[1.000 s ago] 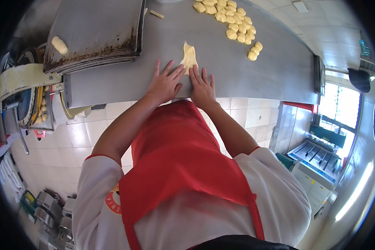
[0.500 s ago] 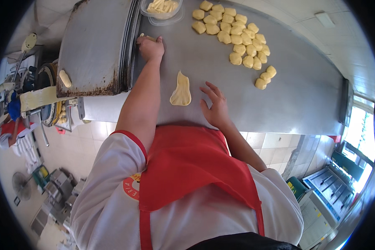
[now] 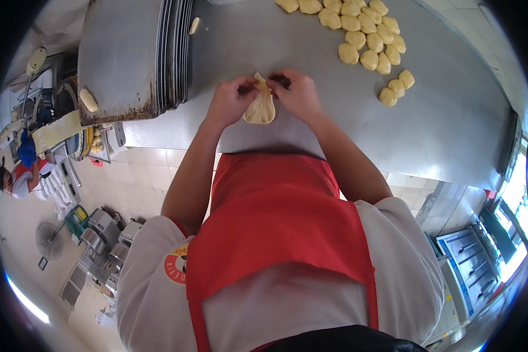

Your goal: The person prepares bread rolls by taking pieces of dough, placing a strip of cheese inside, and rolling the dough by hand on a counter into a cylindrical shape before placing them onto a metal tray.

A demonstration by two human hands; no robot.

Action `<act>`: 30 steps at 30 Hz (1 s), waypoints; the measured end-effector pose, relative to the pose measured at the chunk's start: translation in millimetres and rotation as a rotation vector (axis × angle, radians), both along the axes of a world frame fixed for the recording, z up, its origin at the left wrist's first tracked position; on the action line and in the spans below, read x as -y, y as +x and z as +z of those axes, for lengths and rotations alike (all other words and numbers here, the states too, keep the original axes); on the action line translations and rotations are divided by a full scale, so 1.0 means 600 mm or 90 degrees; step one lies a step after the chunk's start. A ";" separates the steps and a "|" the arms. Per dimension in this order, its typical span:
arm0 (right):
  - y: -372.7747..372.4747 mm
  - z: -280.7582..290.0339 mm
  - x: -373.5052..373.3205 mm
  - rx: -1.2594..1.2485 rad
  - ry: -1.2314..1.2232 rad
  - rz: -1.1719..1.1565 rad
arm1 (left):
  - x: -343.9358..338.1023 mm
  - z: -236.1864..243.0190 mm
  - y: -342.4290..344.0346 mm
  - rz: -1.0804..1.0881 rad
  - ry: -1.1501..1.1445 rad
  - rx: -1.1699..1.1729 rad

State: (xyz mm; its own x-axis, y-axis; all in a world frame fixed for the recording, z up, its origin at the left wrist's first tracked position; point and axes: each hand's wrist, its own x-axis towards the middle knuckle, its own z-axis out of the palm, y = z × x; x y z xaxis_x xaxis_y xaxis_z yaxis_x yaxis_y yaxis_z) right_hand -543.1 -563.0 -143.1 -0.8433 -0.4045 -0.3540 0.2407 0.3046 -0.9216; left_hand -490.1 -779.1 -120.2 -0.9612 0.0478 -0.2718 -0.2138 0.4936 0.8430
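A flattened piece of pale dough lies on the steel worktop, its narrow upper end raised and bent between my hands. My left hand pinches that end from the left, fingers curled. On the other side my right hand also has curled fingers on the dough's top edge. Whatever may be inside the fold is hidden by my fingers. Up and to the left, a pale stick-shaped piece sits by the edge of the stacked trays.
Stacked worn trays fill the left of the worktop, a small dough roll on top. Many dough balls sit at the upper right. A co-worker in red and white is beyond machinery at far left.
My left hand has come back from the trays' edge to the dough. My right hand has moved onto it too, and the dough's top end is now gathered and bent.
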 end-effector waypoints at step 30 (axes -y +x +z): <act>0.139 -0.019 0.000 -0.528 0.377 0.030 | 0.045 -0.075 0.048 -0.283 -0.286 -0.352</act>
State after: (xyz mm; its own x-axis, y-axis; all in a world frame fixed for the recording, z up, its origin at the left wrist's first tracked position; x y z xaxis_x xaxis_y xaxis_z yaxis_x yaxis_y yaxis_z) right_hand -459.5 -563.2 -154.2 -0.9016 -0.3927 0.1811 -0.4290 0.7587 -0.4902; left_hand -461.6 -806.2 -165.1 -0.8785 0.4538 0.1495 0.4667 0.7479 0.4720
